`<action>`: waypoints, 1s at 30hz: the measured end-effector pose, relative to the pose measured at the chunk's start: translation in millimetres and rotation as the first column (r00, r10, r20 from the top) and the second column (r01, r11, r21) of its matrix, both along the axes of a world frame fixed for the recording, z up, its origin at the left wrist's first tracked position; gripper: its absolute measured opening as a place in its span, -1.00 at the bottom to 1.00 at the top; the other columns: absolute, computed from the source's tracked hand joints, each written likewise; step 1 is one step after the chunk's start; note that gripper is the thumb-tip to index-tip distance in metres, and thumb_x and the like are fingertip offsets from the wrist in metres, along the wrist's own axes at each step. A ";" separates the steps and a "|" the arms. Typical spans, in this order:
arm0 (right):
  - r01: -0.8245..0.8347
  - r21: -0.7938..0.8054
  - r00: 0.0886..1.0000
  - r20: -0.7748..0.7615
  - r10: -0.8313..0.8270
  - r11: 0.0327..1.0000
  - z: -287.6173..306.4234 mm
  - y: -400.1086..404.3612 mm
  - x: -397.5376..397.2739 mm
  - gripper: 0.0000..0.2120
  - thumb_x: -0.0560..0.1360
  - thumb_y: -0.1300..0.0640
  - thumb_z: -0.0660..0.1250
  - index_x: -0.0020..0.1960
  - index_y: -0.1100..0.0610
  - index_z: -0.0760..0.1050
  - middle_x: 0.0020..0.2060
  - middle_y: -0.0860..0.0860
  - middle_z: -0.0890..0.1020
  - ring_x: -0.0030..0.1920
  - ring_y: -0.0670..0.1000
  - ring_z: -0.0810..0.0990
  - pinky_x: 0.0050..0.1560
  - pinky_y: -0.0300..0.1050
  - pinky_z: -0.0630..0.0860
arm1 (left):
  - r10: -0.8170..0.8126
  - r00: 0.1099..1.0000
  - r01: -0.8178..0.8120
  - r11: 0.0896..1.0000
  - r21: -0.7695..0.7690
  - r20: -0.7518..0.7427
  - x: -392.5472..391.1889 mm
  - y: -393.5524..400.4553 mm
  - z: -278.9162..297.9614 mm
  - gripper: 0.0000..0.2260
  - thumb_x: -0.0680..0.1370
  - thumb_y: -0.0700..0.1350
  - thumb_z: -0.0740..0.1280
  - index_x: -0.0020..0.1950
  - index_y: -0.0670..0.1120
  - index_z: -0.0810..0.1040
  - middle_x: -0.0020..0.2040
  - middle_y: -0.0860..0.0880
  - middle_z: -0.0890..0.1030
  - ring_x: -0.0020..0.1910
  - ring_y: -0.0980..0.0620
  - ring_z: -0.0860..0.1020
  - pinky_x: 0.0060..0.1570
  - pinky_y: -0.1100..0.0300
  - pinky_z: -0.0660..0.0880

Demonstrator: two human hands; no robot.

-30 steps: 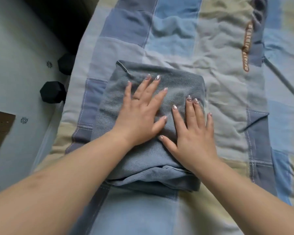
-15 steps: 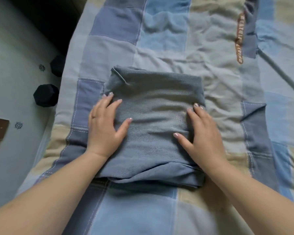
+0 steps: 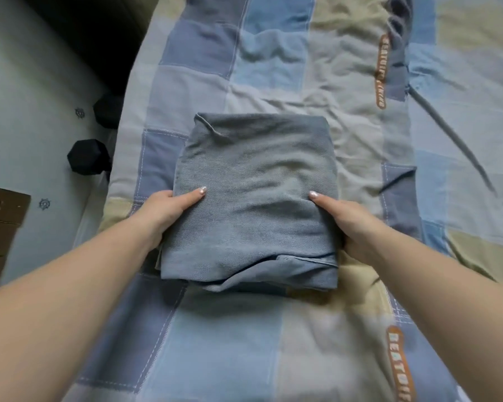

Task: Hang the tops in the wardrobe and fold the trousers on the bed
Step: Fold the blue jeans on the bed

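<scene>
We see folded trousers (image 3: 253, 198) of matt, twill-woven blue denim lying on a soft, wrinkled patchwork cotton-like quilt (image 3: 346, 82), beside matt black dumbbells (image 3: 87, 156) and a brown cardboard box (image 3: 3, 219).

Folded trousers (image 3: 253, 198) lie on the patchwork-covered bed (image 3: 302, 68)

Bare forearms, no sleeves — left hand (image 3: 163, 211) and right hand (image 3: 352, 224) with pale glossy nails.
</scene>
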State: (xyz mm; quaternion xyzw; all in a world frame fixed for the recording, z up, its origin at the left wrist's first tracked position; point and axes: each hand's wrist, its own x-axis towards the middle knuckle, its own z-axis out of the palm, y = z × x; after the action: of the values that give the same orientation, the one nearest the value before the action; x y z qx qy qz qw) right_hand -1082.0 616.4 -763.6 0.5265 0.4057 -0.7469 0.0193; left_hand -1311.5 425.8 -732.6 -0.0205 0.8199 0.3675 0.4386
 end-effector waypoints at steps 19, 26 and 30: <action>0.209 0.260 0.974 0.026 -0.223 0.943 298.0 -95.0 235.2 -0.75 0.48 0.02 0.37 -0.01 0.19 0.61 -0.10 0.07 0.71 -0.08 0.01 0.69 -0.12 -0.17 0.60 | -0.152 0.971 0.196 0.947 0.255 -0.182 207.1 -52.3 263.8 -0.76 0.44 0.02 0.47 0.01 -0.09 0.62 -0.06 0.01 0.69 -0.04 0.02 0.64 0.02 0.04 0.57; 0.468 0.249 0.879 -0.030 -0.476 0.848 377.0 -186.0 357.4 -0.71 0.50 0.09 0.34 0.10 0.28 0.57 -0.03 0.13 0.69 0.03 0.10 0.65 0.13 0.01 0.54 | -0.441 0.882 0.472 0.823 0.316 -0.167 294.8 -64.6 342.3 -0.85 0.46 0.01 0.45 -0.08 -0.04 0.63 -0.14 0.06 0.71 -0.19 0.15 0.66 -0.25 0.26 0.57; 0.716 0.117 0.698 -0.135 -0.703 0.688 421.8 -246.8 439.0 -0.78 0.48 0.14 0.32 0.07 0.23 0.56 -0.11 0.11 0.71 -0.12 0.03 0.69 -0.20 -0.18 0.60 | -0.622 0.763 0.641 0.695 0.325 -0.174 371.5 -68.6 370.6 -0.83 0.46 0.04 0.43 -0.05 -0.03 0.63 -0.13 0.05 0.71 -0.10 0.06 0.67 -0.07 0.07 0.58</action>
State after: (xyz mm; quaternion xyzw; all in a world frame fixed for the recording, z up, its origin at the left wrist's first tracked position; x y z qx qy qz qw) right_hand -643.0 369.6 -341.7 0.6122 0.2297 -0.6811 -0.3295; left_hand -940.0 357.2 -362.0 0.3533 0.7042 0.3406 0.5130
